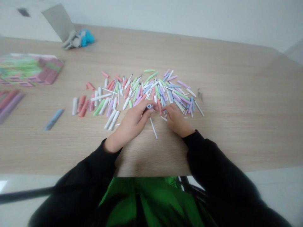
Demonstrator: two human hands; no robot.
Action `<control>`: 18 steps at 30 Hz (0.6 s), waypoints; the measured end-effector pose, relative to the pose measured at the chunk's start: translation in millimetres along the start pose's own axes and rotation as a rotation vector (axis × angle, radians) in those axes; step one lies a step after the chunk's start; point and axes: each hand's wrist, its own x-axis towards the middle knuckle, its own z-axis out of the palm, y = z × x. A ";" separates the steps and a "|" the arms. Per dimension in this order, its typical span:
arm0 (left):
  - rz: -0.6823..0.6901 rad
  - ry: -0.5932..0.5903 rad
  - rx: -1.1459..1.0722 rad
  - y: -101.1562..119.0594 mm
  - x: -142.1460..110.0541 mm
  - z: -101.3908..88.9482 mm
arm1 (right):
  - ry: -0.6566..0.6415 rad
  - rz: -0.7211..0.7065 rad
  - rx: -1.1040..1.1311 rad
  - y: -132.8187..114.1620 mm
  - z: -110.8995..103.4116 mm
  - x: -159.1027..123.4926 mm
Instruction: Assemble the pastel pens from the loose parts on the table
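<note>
On grained tabletop [236, 94], slim tubes [149, 88], round-ended piece [149, 106] — in left fingers [145, 117]

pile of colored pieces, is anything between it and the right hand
Nothing visible: the right hand is at the near edge of the pile of colored pieces. The left hand, holding a small cylinder, is beside it, not between.

Pens [151, 90] on table [236, 110], box [30, 23] behind left

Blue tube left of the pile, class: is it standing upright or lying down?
Lying down: the blue tube is seen lengthwise, its long side along the tabletop.
</note>
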 end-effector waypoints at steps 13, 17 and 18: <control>-0.178 -0.052 0.087 -2.4 -42.7 -6.4 | 0.069 -0.087 -0.183 -46.6 -4.5 -24.1; -0.148 -0.035 0.097 5.1 -56.3 -5.5 | -0.078 0.046 -0.251 -64.7 3.7 -31.4; -0.146 -0.022 0.097 6.4 -58.5 -5.6 | -0.119 0.081 -0.261 -66.5 5.7 -31.7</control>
